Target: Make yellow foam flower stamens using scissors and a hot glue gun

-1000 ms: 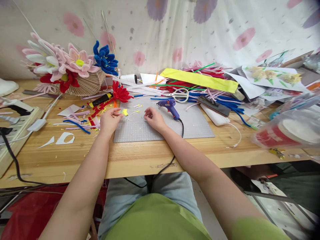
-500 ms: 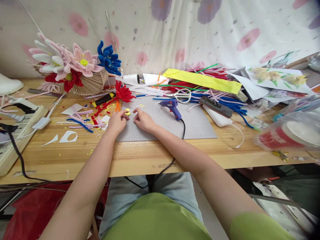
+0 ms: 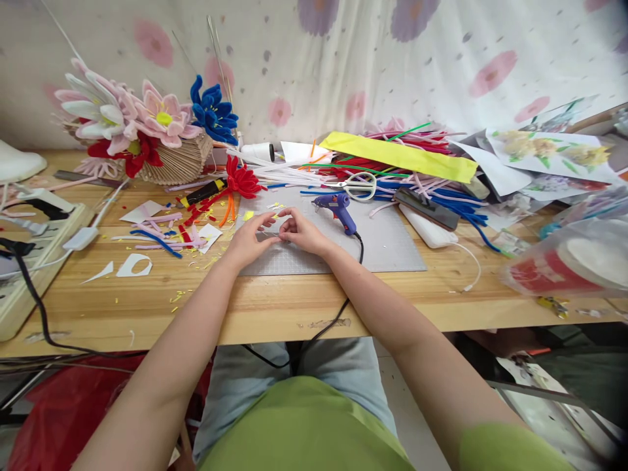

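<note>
Over the grey cutting mat (image 3: 387, 245), my left hand (image 3: 251, 241) and my right hand (image 3: 305, 233) meet at the fingertips. The left thumb reaches across to the bent fingers of the right hand, and both hands are closed in a pinch. A thin pale sliver shows between them, too small to name. Just beyond the left fingers lies a small yellow piece (image 3: 248, 214), with yellow and white scraps by it. To the right of my right hand, a blue glue gun (image 3: 338, 208) rests on its side on the mat. White-handled scissors (image 3: 360, 186) lie behind it.
A red pipe-cleaner flower (image 3: 243, 180) and a black-yellow utility knife (image 3: 203, 194) lie left of the mat, near pipe-cleaner offcuts (image 3: 157, 239). Behind are pipe-cleaner bundles and a yellow strip (image 3: 397, 156). A power strip (image 3: 44, 261) stands left; a bagged red-white tub (image 3: 554, 265) stands right.
Both hands have shifted right along the mat, and their fingertips have come together. The yellow piece by the left fingers now lies apart from them.
</note>
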### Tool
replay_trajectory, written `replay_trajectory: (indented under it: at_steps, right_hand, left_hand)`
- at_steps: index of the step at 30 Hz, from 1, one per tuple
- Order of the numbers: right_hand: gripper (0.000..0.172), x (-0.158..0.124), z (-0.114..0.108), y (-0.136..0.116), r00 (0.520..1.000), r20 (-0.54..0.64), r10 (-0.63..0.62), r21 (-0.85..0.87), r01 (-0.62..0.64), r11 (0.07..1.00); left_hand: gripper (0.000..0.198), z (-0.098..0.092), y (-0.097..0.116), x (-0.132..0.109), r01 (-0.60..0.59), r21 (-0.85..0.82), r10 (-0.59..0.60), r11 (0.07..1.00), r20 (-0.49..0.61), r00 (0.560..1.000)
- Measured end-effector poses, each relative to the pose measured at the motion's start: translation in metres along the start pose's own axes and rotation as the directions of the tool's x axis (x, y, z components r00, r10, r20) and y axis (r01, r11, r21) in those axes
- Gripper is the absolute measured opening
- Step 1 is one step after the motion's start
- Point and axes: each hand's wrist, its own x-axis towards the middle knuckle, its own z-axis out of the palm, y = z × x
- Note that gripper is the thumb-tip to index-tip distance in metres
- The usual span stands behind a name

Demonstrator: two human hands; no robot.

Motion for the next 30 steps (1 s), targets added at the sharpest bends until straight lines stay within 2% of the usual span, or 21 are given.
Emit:
replay_trajectory:
  at_steps: [3, 7, 13, 18, 21, 23, 25, 27, 28, 30]
  right_hand:
    - [0.040, 0.000, 0.000, 0.002, 1.000, -0.006, -0.009, 0.084, 0.010, 0.996]
    - [0.041, 0.000, -0.001, 0.004, 1.000, -0.014, -0.013, 0.115, 0.014, 0.993]
    - [0.043, -0.002, -0.003, 0.004, 0.999, -0.030, -0.012, 0.031, 0.013, 0.999]
    - [0.042, -0.001, -0.010, 0.007, 0.996, -0.078, -0.038, -0.033, 0.036, 0.999]
    - [0.033, -0.007, -0.032, -0.001, 0.995, -0.100, -0.025, -0.096, 0.015, 0.995]
    - [0.023, -0.018, -0.057, -0.011, 0.998, -0.054, 0.017, -0.162, -0.026, 0.986]
    - [0.016, -0.035, -0.087, -0.021, 0.989, 0.055, 0.137, -0.216, -0.122, 0.969]
    - [0.019, -0.053, -0.117, -0.027, 0.935, 0.170, 0.312, -0.239, -0.269, 0.933]
    - [0.022, -0.061, -0.130, -0.029, 0.915, 0.156, 0.373, -0.255, -0.327, 0.910]
    - [0.026, -0.072, -0.149, -0.027, 0.897, 0.053, 0.439, -0.333, -0.399, 0.855]
  left_hand:
    - [0.054, 0.006, 0.003, 0.001, 0.046, -0.035, -0.044, 0.998, 0.057, 0.997]
    - [0.050, 0.008, 0.002, 0.001, 0.126, -0.023, -0.124, 0.992, 0.044, 0.991]
    - [0.045, 0.005, 0.002, -0.001, 0.173, -0.010, -0.172, 0.985, 0.062, 0.983]
    - [0.047, 0.006, -0.001, 0.000, 0.223, -0.028, -0.223, 0.974, 0.001, 0.975]
    - [0.046, 0.006, -0.005, 0.001, 0.285, -0.058, -0.289, 0.957, -0.073, 0.954]
    - [0.045, 0.006, -0.008, 0.002, 0.313, -0.079, -0.321, 0.946, -0.121, 0.939]
    - [0.045, 0.007, -0.010, 0.003, 0.328, -0.093, -0.339, 0.940, -0.156, 0.928]
    - [0.049, 0.007, -0.010, 0.003, 0.343, -0.115, -0.359, 0.932, -0.174, 0.917]
    - [0.053, 0.008, -0.010, 0.004, 0.348, -0.130, -0.367, 0.929, -0.178, 0.913]
    - [0.058, 0.009, -0.007, 0.004, 0.351, -0.140, -0.373, 0.926, -0.183, 0.910]
